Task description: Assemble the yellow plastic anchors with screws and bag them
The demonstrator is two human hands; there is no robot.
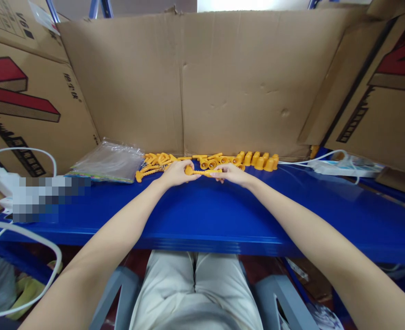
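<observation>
Both hands meet over the middle of the blue shelf top. My left hand is closed on the rounded left end of a slim orange plastic rod-shaped piece. The right end of that piece is pinched by the fingers of my right hand. It lies roughly level between them. Just behind my left hand is a pile of orange curved plastic pieces. Beyond my right hand stand several orange cup-shaped pieces, with orange bell-shaped parts lying open end forward beside them.
Clear plastic bags lie in a stack at the left. A tall cardboard sheet walls off the back, with cardboard boxes on either side. White cables run at the left, and a white power strip sits at the right.
</observation>
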